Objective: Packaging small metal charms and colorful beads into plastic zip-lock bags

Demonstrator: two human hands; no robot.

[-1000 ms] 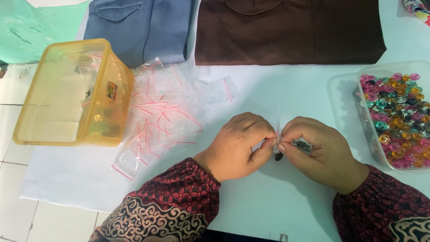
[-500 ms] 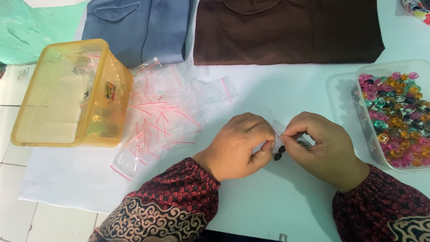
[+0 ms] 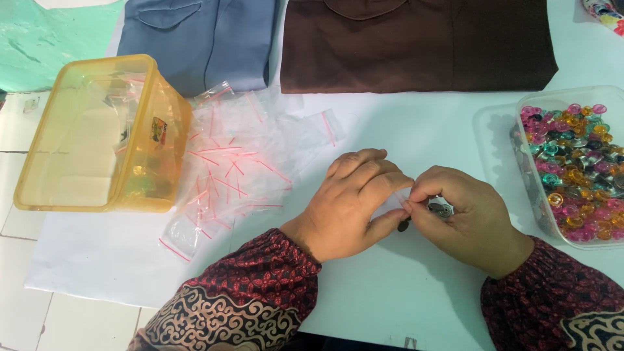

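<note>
- Left hand and right hand meet at the table's middle, fingertips pinching a small clear plastic bag holding dark round pieces
- Yellow translucent tub, tipped on its side, holds a few bags
- Loose pile of red-striped zip bags beside it
- Clear tray filled with shiny coloured buttons

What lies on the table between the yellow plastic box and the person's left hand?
In the head view, a loose pile of small clear zip bags with red strips lies between the yellow box and the left hand.
</note>
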